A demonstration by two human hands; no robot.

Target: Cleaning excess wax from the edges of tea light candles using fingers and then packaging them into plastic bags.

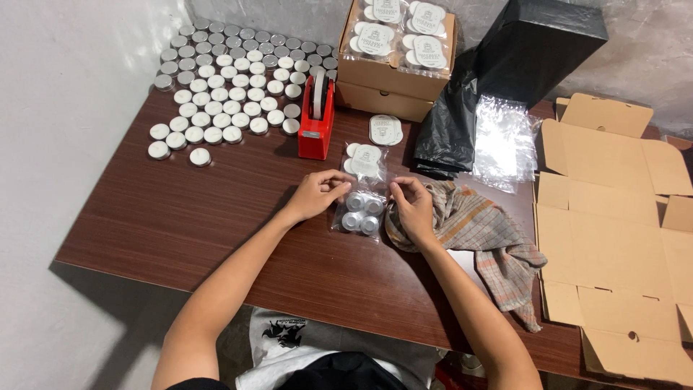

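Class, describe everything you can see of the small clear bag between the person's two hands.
The clear bag is thin, glossy plastic, lying flat on the brown wooden table. Through it show four small metal-cupped tealights in a two-by-two block. Its upper end reaches a white round label. The left hand pinches its upper left edge; the right hand pinches its upper right. A checked cloth lies beside it.

My left grip (317,193) covers 1 top corner of the clear bag (359,209). The flattened cardboard box (613,238) runs off the right edge, and the checked cloth (484,231) hides the worktop (180,217) beneath it.
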